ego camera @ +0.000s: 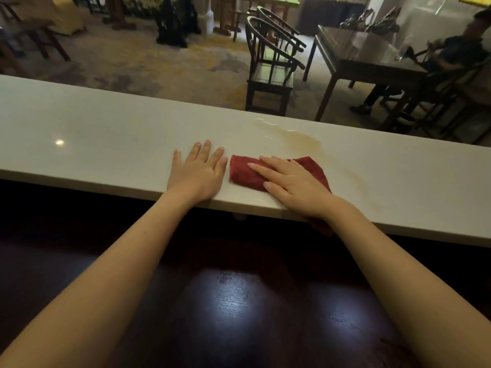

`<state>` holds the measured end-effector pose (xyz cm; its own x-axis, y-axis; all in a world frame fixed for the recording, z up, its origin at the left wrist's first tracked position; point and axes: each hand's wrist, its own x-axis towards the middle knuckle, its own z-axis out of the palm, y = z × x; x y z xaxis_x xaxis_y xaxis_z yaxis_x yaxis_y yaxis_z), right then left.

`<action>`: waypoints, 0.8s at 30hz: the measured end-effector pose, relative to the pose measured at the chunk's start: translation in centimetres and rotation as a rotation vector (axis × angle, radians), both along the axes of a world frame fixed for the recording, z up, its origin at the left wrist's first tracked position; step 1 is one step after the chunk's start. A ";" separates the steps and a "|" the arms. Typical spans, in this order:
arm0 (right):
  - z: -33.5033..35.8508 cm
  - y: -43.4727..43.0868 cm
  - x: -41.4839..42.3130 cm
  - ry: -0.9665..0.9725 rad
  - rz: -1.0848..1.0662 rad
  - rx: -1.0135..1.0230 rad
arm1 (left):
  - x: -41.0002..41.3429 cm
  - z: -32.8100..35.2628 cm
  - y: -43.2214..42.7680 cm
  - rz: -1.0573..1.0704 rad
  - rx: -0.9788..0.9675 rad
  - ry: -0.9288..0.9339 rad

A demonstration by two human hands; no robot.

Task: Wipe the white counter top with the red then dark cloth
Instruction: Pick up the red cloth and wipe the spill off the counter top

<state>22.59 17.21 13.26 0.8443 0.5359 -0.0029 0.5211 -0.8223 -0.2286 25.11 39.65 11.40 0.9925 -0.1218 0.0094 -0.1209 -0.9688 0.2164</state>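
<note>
A long white counter top (106, 134) runs across the view. A folded red cloth (243, 172) lies on it near the front edge, and part of it hangs over that edge under my wrist. My right hand (292, 181) presses flat on the red cloth, fingers pointing left. My left hand (198, 172) rests flat on the bare counter just left of the cloth, fingers spread, holding nothing. A brownish wet spill (300, 136) spreads on the counter just beyond the cloth. No dark cloth shows on the counter.
A dark glossy wooden surface (239, 301) lies below the counter, near me. Beyond the counter stand dark wooden chairs (271, 65) and a dark table (366, 62), where a person (457, 54) sits at the far right.
</note>
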 end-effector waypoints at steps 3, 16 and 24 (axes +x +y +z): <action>-0.4 -1.4 -2.2 -0.046 -0.060 0.035 | 0.0 -0.1 0.0 -0.002 0.001 0.004; -0.3 -6.2 2.9 -0.057 -0.701 0.054 | -0.3 -0.1 0.2 -0.012 -0.016 -0.018; 0.0 -3.4 8.6 -0.118 -0.907 0.159 | -0.1 -0.6 0.3 -0.013 -0.007 -0.033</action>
